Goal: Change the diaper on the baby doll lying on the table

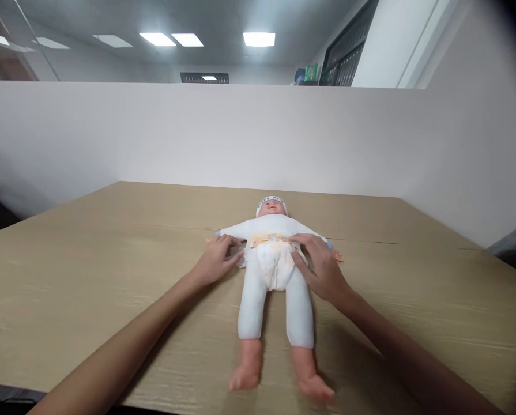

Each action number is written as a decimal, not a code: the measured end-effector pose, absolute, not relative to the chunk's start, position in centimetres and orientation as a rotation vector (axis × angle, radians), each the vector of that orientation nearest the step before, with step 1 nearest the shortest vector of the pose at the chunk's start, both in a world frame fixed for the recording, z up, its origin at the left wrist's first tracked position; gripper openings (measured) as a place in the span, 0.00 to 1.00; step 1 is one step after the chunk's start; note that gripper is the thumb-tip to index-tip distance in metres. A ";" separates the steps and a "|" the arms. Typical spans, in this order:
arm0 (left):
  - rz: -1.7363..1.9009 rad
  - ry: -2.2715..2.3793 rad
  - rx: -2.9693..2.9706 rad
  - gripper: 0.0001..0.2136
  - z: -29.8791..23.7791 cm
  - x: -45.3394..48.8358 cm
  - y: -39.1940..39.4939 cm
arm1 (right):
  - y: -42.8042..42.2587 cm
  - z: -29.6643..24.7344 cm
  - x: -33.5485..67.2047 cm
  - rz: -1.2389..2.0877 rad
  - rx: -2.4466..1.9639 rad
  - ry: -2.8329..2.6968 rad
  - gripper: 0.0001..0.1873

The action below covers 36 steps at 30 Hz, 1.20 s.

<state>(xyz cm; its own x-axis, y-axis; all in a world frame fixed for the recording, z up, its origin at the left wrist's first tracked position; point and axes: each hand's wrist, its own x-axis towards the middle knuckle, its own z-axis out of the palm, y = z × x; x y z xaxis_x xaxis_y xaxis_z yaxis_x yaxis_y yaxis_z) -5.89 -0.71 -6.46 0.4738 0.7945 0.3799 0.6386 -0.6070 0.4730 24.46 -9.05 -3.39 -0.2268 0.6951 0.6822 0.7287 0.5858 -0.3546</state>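
A baby doll (pixel 275 300) in a white bodysuit and a white headband lies on its back on the wooden table (pixel 89 271), head away from me and bare feet toward me. A white diaper (pixel 274 262) with a coloured waistband covers its hips. My left hand (pixel 217 259) pinches the diaper's left side tab beside the doll's waist. My right hand (pixel 320 265) rests on the diaper's right side, with its fingers spread along the waistband and hip.
A white partition wall (pixel 197 138) runs behind the table's far edge. Over it show ceiling lights and dark shelving (pixel 346 57). The table's near edge is at the lower left.
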 end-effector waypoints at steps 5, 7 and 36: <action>0.701 1.516 2.477 0.12 -6.8 -6.1 -0.8 | -7.3 0.0 19.7 -0.020 -1.216 -2.058 0.08; 0.681 1.506 2.355 0.11 -6.7 -6.3 -0.8 | -6.2 0.8 18.0 0.022 -1.356 -2.133 0.13; 1.048 0.883 1.664 0.20 -5.6 -1.0 1.2 | -2.9 0.7 18.6 0.411 -1.518 -2.163 0.20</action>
<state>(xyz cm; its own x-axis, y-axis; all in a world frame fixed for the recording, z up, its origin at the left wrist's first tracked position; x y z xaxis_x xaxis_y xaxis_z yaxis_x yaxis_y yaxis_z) -1.04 1.21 -5.64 0.3729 0.8962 0.2405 0.0856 -0.2914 0.9528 18.55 -2.92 0.74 -0.2826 0.9383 0.1995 0.7998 0.3453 -0.4911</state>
